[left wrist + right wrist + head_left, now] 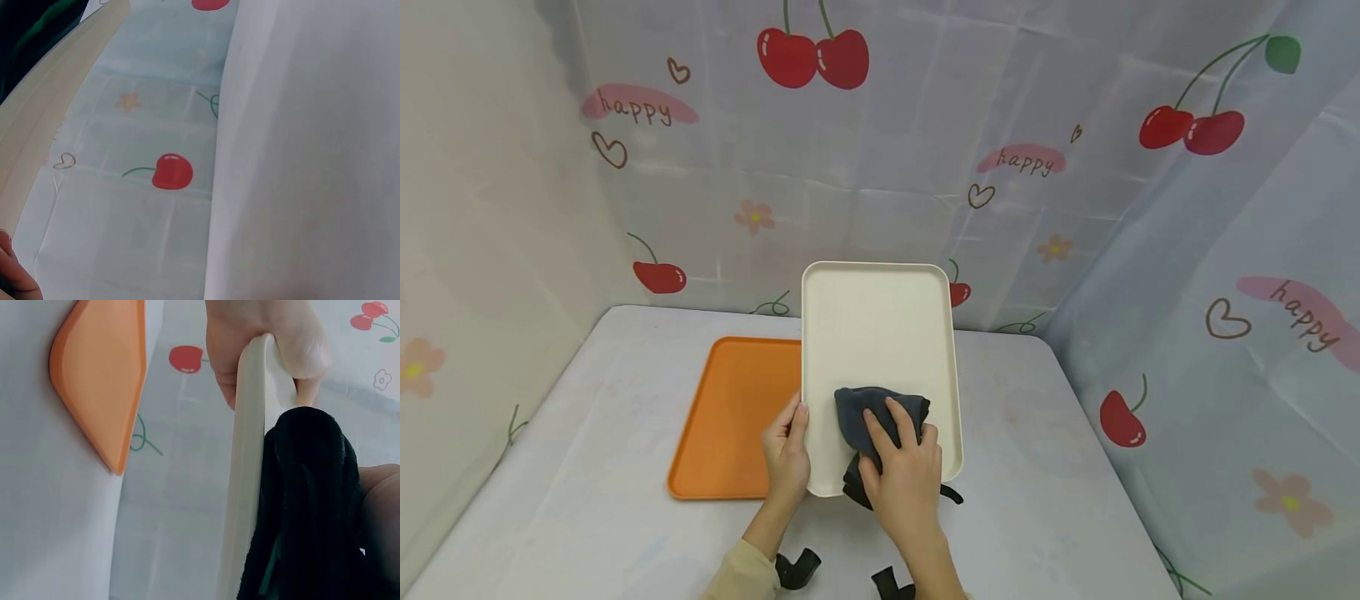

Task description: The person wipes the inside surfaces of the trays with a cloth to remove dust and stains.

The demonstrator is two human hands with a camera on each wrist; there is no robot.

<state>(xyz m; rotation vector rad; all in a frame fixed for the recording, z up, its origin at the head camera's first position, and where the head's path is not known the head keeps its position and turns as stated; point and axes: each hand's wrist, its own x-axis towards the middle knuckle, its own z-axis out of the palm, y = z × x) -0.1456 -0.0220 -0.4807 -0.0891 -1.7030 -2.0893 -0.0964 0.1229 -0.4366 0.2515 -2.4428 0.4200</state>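
A cream rectangular tray (pixel 880 325) is held up, tilted toward the head camera. My left hand (pixel 787 458) grips its left edge, thumb on the front. Against the tray's lower face is a bunched dark grey-black cloth (pixel 859 417). My right hand (pixel 906 479) holds this cloth to the tray, its fingers spread over it and the thumb at the left. In the right wrist view, the thick folds of the cloth (pixel 306 487) lie against the tray (pixel 247 456), with the left hand (pixel 269 325) gripping the far edge. The left wrist view shows only some fingers (pixel 15 272) at its lower left.
An orange tray (pixel 730 425) lies on the white-covered table (pixel 1037 500), partly behind the cream tray. Curtains (pixel 910 200) printed with cherries surround the table. Black wrist mounts (pixel 797 569) show near both wrists.
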